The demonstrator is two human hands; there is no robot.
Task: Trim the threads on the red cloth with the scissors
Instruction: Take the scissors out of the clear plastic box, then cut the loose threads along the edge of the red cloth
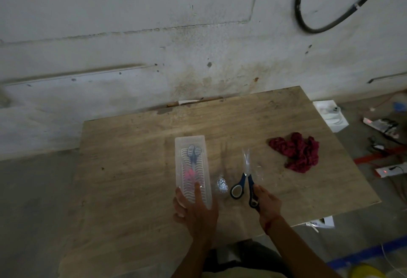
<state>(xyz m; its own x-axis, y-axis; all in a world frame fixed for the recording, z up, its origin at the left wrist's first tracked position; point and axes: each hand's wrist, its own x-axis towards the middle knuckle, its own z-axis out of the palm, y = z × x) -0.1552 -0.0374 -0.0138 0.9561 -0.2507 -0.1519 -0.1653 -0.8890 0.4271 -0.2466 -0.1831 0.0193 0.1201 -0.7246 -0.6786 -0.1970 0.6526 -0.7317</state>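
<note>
No words, numbers or brand names can be read here. A small white box (326,222) on the floor, just past the near right corner of the worktop (143,145), has some dark marks on it. They are too tiny and blurry to make out. A bigger white box (337,123) on the floor by the far right corner shows a picture on its top, and any letters there are too blurry to read.

A wooden table (132,156) stands before a stained grey wall (132,24) with a looping black cable (297,11).
</note>
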